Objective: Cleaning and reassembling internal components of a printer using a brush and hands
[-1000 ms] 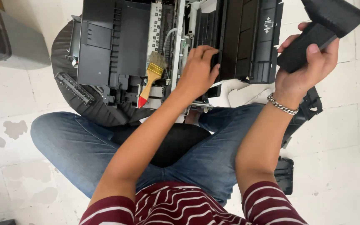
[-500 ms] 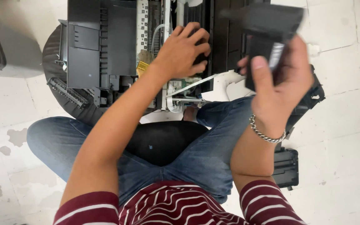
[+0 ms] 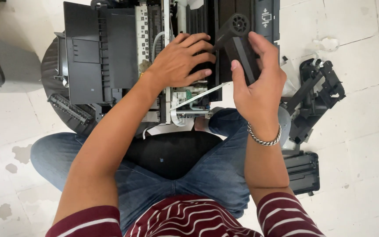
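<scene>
A dismantled black printer (image 3: 97,57) lies on the floor in front of my crossed legs. My left hand (image 3: 178,61) rests on its open middle, fingers spread over the inner mechanism beside a white ribbon cable (image 3: 196,96). My right hand (image 3: 257,85), with a metal bracelet on the wrist, grips a long black plastic part with a gear at its end (image 3: 237,37). That part is held against the printer's right side, just next to my left fingertips.
Loose black printer parts (image 3: 314,94) lie on the tiled floor at my right, with a black rectangular piece (image 3: 303,171) nearer my knee. A grey box (image 3: 3,66) stands at the far left. The floor tiles are white and stained.
My right hand has brought the black part down from the upper right to the printer's open middle. My left hand has stayed on the mechanism. The view has shifted a little.
</scene>
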